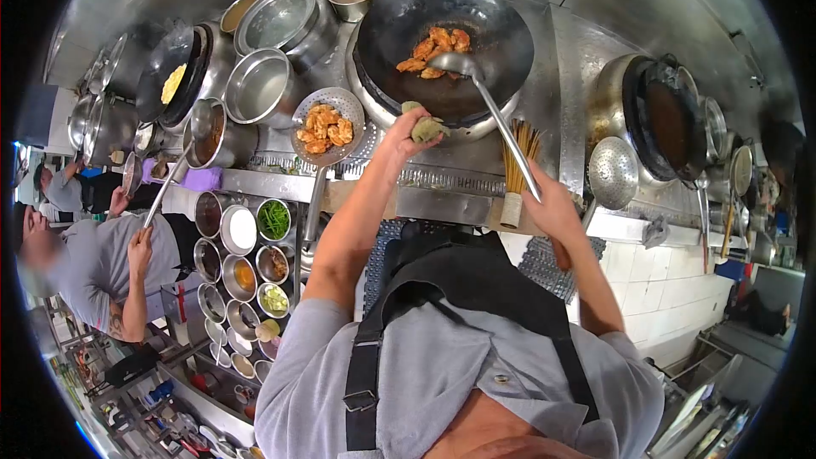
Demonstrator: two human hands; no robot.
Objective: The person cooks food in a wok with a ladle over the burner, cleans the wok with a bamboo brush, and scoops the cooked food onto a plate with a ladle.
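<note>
My left hand (406, 138) is closed around a folded greenish cloth (429, 128) at the near rim of a large black wok (387, 38). Several browned, glazed pieces of food (437, 37) lie in the wok, too small to name for certain. In my right hand (551, 202) is the long handle of a metal ladle (497, 115), its bowl down in the wok against the pieces. A perforated strainer (299, 119) with similar pieces rests left of the wok. Beside the ladle handle stands a bamboo brush (515, 177).
Metal pots (259, 85) crowd the stove at the left, above several bowls of ingredients (240, 276). Another person (127, 246) works at the left with a ladle. At the right sit a second wok (671, 123) and a perforated skimmer (613, 172).
</note>
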